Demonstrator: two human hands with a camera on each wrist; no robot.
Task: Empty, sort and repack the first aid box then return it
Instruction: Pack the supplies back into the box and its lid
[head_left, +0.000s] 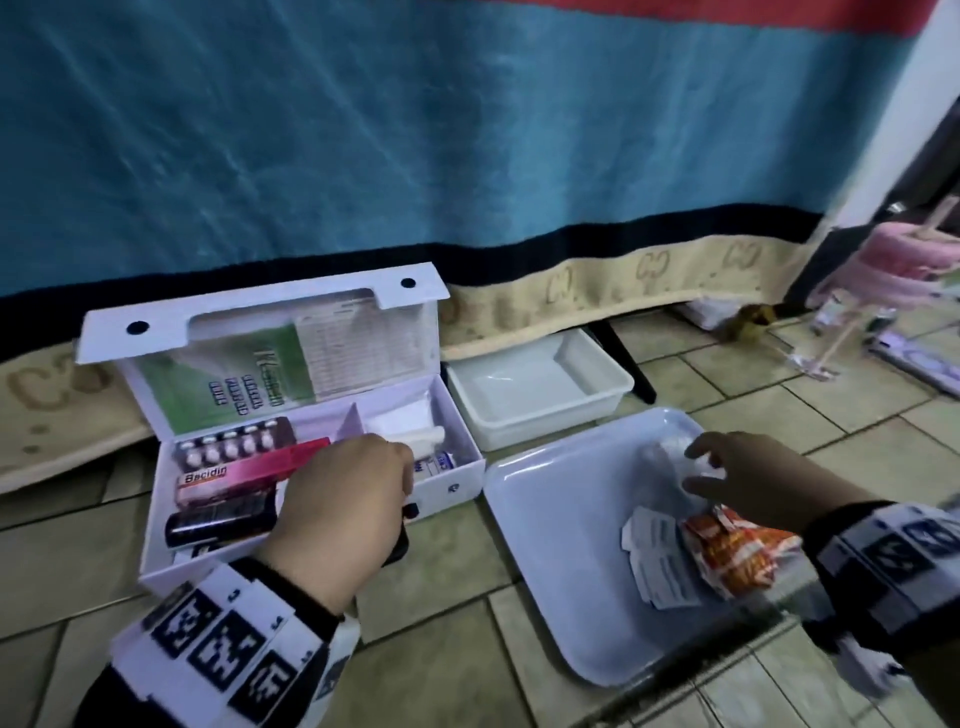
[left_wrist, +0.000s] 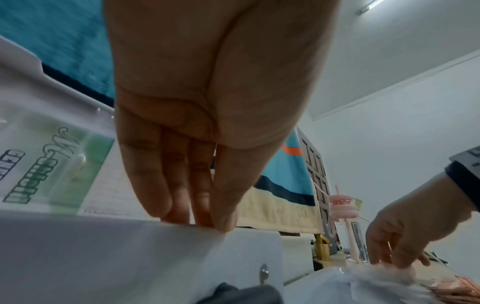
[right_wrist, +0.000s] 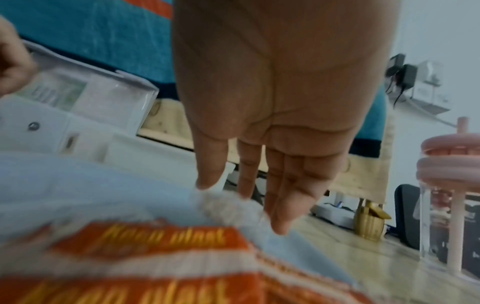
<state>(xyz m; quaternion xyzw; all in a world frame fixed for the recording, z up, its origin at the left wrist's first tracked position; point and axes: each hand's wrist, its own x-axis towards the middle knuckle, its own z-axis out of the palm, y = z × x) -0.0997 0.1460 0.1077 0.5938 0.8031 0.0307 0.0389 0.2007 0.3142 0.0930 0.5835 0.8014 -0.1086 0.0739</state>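
Meanwhile both hands (left (head_left: 345, 499), right (head_left: 748, 475)) hover over box (head_left: 452, 486) and tray (head_left: 540, 525).

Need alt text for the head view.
Left hand reaches into an open white first aid box on a tiled floor; right hand hovers open over a tray holding an orange packet.

Head view looks down, wrist views low, upward, sharing first aid box (head_left: 311, 452)

first aid box (head_left: 311, 457): white, lid open, on floor | contents: blister pack (head_left: 234, 447), pink carton (head_left: 249, 470)
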